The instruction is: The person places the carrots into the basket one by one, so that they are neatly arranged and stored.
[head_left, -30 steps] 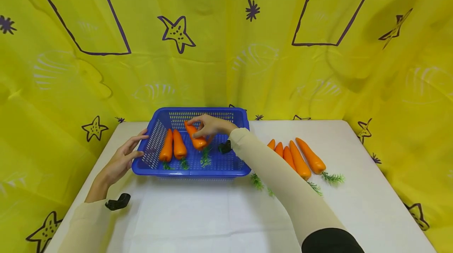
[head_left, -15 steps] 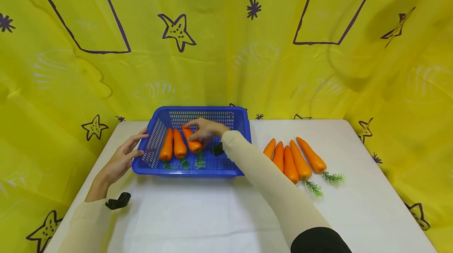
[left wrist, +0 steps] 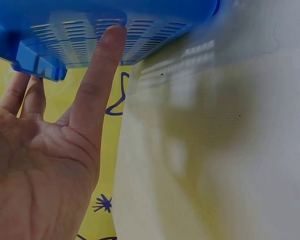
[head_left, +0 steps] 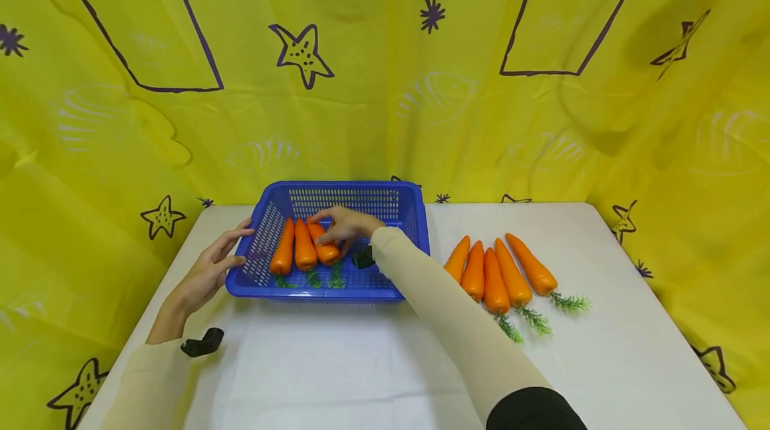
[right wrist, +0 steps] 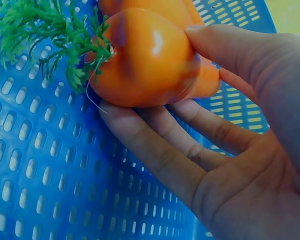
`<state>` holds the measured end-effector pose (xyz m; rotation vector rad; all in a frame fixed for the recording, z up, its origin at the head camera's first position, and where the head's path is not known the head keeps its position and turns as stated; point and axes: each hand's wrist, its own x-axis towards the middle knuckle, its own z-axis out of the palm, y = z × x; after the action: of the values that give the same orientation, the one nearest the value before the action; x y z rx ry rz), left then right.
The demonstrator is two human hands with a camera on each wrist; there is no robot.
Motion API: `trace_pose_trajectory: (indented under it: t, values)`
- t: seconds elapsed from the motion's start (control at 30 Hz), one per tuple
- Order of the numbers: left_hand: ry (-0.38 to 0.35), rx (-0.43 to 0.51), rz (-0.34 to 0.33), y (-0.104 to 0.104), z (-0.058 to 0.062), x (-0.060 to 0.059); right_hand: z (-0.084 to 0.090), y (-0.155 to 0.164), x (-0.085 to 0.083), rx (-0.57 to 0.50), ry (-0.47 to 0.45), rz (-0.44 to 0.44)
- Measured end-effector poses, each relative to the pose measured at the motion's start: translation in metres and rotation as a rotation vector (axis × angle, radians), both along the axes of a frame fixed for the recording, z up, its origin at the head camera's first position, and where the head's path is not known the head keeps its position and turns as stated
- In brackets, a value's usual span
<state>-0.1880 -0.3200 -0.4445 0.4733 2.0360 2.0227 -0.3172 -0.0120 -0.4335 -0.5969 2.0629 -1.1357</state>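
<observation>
Right hand hides part of the gripped carrot

That orange toy carrot with the green plastic leaf tuft is lying inside the blue slotted basket, right next to two other carrots, thick leafy end pointing at the basket's near wall, tip toward the far wall.

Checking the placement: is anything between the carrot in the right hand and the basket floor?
Nothing visible. The right hand holds the carrot low over the blue basket, beside two carrots; only its own fingers lie underneath.
</observation>
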Motion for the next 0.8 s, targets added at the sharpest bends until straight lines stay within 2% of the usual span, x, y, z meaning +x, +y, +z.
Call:
trace_pose_trajectory:
  t: [0.2, 0.6, 0.8]
  values:
    - [0.012, -0.008, -0.001, 0.0, 0.0, 0.001, -0.001, -0.003, 0.003, -0.001, -0.027, -0.022]
    - [0.031, -0.018, -0.007, -0.001, -0.003, 0.0, 0.004, -0.007, 0.011, 0.032, -0.006, -0.018]
    - [0.026, -0.021, -0.009, -0.002, -0.004, -0.002, 0.003, -0.007, 0.01, 0.039, 0.005, -0.016]
